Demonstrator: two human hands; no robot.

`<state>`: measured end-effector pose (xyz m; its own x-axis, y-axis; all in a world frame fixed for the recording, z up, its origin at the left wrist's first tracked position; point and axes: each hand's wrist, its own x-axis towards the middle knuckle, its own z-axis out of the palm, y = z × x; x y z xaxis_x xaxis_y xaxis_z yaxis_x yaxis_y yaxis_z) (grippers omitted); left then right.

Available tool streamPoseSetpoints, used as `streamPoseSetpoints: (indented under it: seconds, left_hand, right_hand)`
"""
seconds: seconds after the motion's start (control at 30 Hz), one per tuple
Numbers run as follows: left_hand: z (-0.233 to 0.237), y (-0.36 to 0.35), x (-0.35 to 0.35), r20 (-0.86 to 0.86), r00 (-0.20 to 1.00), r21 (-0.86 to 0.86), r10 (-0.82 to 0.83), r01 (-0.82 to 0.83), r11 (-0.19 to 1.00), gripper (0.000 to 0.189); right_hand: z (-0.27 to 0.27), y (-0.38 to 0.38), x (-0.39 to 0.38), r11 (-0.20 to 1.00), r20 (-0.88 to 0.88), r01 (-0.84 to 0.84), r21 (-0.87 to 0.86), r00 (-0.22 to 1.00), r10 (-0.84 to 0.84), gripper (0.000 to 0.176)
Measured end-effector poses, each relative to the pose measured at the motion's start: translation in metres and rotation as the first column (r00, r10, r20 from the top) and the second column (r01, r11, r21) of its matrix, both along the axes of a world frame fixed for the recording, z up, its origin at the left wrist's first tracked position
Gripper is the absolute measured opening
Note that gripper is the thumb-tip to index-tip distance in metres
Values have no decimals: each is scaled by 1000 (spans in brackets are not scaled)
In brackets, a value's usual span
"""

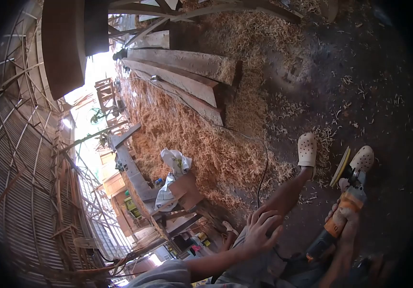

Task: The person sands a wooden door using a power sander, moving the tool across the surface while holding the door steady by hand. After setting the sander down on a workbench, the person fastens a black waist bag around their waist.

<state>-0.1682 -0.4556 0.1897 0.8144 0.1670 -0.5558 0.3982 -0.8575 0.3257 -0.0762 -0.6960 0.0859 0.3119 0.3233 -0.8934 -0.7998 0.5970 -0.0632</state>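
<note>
My left hand [263, 231] rests by my bent knee, its fingers apart and nothing in it. At the lower right, my right hand [346, 223] is wrapped round the body of an orange and black power tool [335, 225]. The tool's metal head points up towards my shoe, and its round disc [342, 167] with a yellow edge is seen nearly side-on. The disc stands between my two cream clogs, the left one [307, 150] and the right one [363, 158]. Whether the disc is turning cannot be told.
Long thick timbers [177, 72] lie among heaps of wood shavings [206, 158]. A thin cable [266, 165] crosses the dark floor. A white sack [177, 161] rests near a wooden bench [137, 175]. Another person's foot [230, 228] shows behind my arm.
</note>
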Motion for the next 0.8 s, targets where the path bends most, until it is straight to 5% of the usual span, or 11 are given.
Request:
streamPoseSetpoints:
  seconds: [0.4, 0.8]
  left_hand:
    - [-2, 7, 2, -89, 996, 35, -26, 29, 999, 31]
    - [3, 12, 14, -170, 985, 21, -36, 40, 999, 32]
  right_hand:
    - [10, 15, 6, 989, -13, -20, -146, 1000, 18, 34]
    - [3, 19, 1, 996, -58, 55, -77, 997, -60, 33]
